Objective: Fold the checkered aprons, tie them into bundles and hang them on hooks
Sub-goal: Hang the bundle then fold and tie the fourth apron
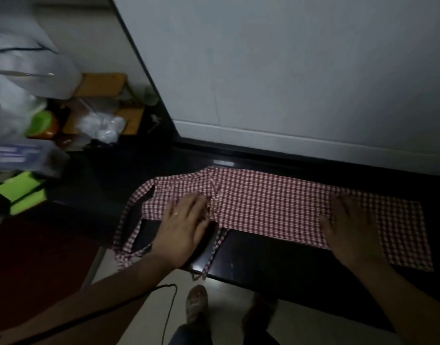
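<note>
Pressing flat, both hands smooth the long red-checked cloth apron [276, 202] on the glossy black counter [276, 255].

The apron [276, 202] lies flat on the counter [276, 255], running under both hands. The left hand [186, 225] rests on one end and the right hand [351, 227] near the other, well apart. The neck loop [127, 217] trails left of the left hand. Between the hands, a tie strap [215, 250] hangs over the front edge. The wall [288, 70] stands beyond the hands, and clutter [102, 125] sits far left.
</note>
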The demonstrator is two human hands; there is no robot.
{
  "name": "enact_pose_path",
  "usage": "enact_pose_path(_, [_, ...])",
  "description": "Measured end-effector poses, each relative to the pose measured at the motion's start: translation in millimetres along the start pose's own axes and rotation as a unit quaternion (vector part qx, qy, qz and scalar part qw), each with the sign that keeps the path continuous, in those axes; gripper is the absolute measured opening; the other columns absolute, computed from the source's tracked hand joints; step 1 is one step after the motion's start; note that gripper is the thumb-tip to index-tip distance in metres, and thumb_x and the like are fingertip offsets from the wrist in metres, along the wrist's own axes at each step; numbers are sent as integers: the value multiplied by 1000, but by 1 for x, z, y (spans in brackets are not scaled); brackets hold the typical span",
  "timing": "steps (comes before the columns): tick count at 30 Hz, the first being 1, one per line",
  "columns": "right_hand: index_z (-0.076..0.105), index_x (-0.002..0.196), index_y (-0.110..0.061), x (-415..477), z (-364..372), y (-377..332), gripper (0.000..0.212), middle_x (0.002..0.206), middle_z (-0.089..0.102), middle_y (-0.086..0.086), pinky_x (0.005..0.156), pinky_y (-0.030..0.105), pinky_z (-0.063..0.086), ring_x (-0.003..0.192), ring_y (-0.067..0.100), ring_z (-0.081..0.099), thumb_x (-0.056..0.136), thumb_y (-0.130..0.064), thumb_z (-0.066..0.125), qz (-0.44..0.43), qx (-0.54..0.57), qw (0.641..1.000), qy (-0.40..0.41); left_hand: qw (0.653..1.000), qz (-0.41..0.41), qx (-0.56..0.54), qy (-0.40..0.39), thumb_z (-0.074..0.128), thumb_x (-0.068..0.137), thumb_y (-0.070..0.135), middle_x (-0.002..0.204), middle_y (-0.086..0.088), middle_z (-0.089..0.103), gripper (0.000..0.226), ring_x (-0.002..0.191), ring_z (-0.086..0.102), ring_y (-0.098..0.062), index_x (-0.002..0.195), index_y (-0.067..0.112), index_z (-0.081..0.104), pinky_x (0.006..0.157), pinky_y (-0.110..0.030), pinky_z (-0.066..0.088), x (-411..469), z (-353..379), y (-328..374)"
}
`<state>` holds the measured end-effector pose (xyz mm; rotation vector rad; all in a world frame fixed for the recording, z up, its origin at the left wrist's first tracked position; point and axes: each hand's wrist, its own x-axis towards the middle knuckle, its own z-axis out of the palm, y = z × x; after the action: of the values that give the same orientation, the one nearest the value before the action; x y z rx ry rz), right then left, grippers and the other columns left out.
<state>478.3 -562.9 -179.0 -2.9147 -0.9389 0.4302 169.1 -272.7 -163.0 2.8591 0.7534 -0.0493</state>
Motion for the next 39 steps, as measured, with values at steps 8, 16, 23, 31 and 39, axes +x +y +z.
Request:
enact_pose_path(8, [10, 166, -33, -18, 47, -119, 66, 174, 7, 2, 127, 58, 7, 160, 23, -1, 105, -58, 15, -122, -52, 991, -27, 990, -47, 45, -124, 1, 95, 65, 173, 1, -20, 69, 157, -26, -20, 161, 50, -13, 127, -56, -12, -5, 6, -121])
enact_pose_path(16, [17, 164, -30, -35, 30, -153, 62, 172, 16, 2, 124, 59, 12, 159, 26, 12, 107, -52, 27, -77, -99, 992, -29, 986, 70, 43, -146, 2, 94, 77, 174, 4, -15, 79, 160, -15, -22, 164, 44, -8, 129, -53, -6, 16, -11, -175])
enact_pose_path(23, [59, 108, -21, -122, 29, -251, 19, 99, 55, -5, 73, 26, 43, 83, 10, 49, 94, -24, 71, -112, 105, 985, 83, 987, 139, 25, -74, 51, 84, 76, 130, 3, 55, 73, 123, 53, -20, 138, 27, 56, 112, -48, 36, -47, -34, -165])
enact_pose_path(31, [18, 160, -36, -60, 19, -356, 90, 149, 35, 7, 95, 43, 55, 128, 26, 48, 90, -38, 74, -202, 36, 978, -45, 995, 11, -91, 49, 65, 95, 42, 104, 7, 61, 21, 100, 60, -17, 111, 33, 54, 101, -50, 47, -34, -57, -187])
enact_pose_path(39, [63, 121, -25, -31, 24, -363, 29, 120, 57, -1, 85, 37, 53, 105, 22, 61, 98, -43, 62, -237, 57, 967, -75, 991, -60, 1, -116, 58, 95, 47, 126, 3, 53, 27, 129, 49, -22, 117, 32, 58, 117, -50, 27, -50, -52, -222])
